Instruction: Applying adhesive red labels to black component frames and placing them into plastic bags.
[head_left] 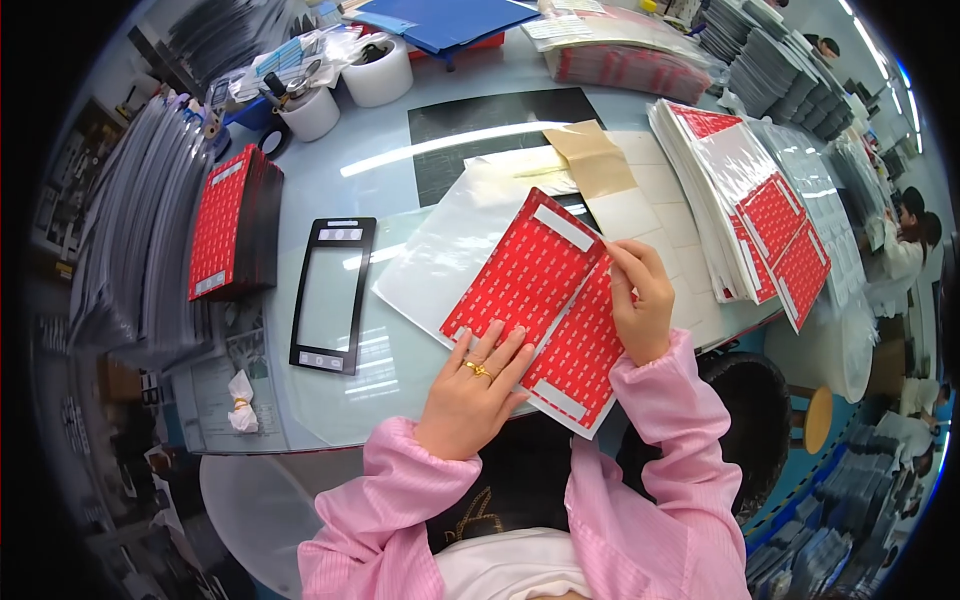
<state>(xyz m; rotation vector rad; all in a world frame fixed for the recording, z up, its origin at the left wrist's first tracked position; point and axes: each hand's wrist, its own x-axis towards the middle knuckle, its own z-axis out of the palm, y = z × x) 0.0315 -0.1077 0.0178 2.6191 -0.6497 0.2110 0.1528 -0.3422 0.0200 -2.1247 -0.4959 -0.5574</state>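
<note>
A sheet of red, white-patterned adhesive panels (535, 262) lies slanted in front of me, its lower end reaching past the table's near edge. My left hand (478, 378), with a gold ring, rests on its lower left part with fingers spread. Thumb and fingers of my right hand (642, 298) pinch the sheet's upper right edge; the fingertips hide the exact grip. To the left a black-framed panel with a clear window (331, 297) lies flat on the table. Under the red sheet are a white sheet (425, 270) and a brown paper piece (592, 165).
A stack of red-topped panels (222, 225) stands at the left beside many grey sheets (130, 240). More red-panelled sheets (780, 235) are piled at the right. White tubs (378, 75) with tools stand at the back left, near a blue folder (440, 22). A stool (816, 420) is at the lower right.
</note>
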